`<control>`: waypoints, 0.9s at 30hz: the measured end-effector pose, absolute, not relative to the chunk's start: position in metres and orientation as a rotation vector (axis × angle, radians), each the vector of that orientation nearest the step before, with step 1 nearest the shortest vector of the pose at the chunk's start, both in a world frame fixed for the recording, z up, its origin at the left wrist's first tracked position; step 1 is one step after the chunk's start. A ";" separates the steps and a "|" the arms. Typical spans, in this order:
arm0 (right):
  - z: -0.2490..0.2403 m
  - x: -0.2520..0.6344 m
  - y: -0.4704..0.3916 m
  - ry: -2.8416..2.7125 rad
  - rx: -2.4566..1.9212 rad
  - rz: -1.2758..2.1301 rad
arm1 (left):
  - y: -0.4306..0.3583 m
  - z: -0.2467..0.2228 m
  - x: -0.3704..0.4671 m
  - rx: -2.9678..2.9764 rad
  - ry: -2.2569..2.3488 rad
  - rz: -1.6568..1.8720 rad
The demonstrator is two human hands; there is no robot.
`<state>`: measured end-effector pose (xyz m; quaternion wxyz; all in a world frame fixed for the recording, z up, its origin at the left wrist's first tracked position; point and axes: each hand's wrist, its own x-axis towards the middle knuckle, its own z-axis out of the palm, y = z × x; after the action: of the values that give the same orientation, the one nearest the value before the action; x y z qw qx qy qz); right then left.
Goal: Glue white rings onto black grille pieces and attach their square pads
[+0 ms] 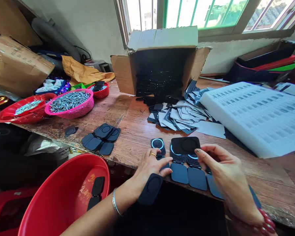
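My right hand [223, 173] pinches the edge of a black rectangular pad [185, 145] marked with a faint ring. The pad is held over a row of opened black folding units, whose far halves show blue-ringed coils [157, 144] and whose near halves are smooth dark panels [179, 173]. At the left end of this row, my left hand [153, 164] rests with its fingers spread by the hinge of the leftmost unit. Another dark pad [151, 189] with a ring lies against the left wrist; how it is supported is hidden.
Folded black units [103, 137] lie left. A red tub [71, 177] stands by the table's front edge. Behind are a cardboard box [123, 73], loose sheets [182, 114], a white foam tray [250, 114] at right, and a pink basket of metal parts [76, 113].
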<state>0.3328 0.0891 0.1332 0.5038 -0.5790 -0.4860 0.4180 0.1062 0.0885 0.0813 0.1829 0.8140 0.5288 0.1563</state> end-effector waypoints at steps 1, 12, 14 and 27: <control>0.130 0.331 0.092 -1.107 -1.361 1.103 | 0.088 0.077 0.110 2.309 1.513 0.432; 0.115 0.309 0.106 -0.969 -1.304 1.453 | 0.083 0.088 0.064 1.987 1.508 0.721; 0.112 0.303 0.107 -0.961 -1.303 1.490 | 0.086 0.091 0.054 1.878 1.482 0.836; 0.115 0.269 0.118 -0.863 -1.247 1.724 | 0.095 0.092 0.040 0.972 1.217 0.815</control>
<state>0.2694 0.1184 0.1146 0.4103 -0.4953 -0.3426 0.6847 0.0397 0.0952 0.0923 0.6382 0.4256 0.5331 0.3569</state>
